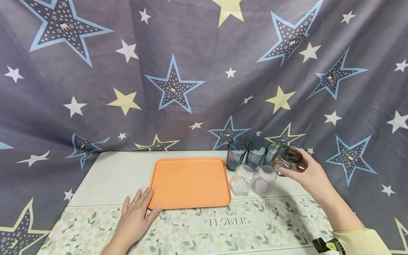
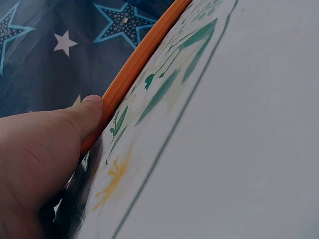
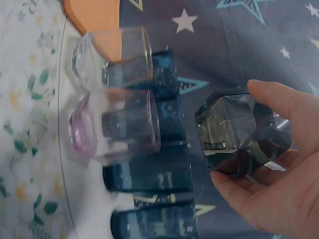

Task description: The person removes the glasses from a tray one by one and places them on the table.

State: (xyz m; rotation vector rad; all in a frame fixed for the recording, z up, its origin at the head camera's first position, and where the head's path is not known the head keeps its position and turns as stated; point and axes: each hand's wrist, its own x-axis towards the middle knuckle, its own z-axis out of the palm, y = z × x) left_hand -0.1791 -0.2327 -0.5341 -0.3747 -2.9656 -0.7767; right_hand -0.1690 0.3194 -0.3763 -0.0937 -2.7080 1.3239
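Observation:
My right hand (image 1: 313,175) holds a smoky grey faceted glass (image 3: 227,132) off the table, thumb on one side and fingers on the other. Close beside it on the table stand a clear glass (image 1: 241,183) and a pink-tinted glass (image 1: 264,182). Behind these two is a row of several taller blue glasses (image 1: 236,157), partly hidden by the grey glass and the hand. Over on the left, my left hand (image 1: 135,214) rests at the near left corner of an orange tray (image 1: 191,182), its fingers extended. The left wrist view shows its thumb against the tray's rim.
A white table (image 1: 121,175) carries a floral cloth band (image 1: 178,230) with "FLOWER" printed along the front. Right behind the table hangs a grey-purple curtain (image 1: 204,46) with stars. The tray's right edge lies close to the glasses.

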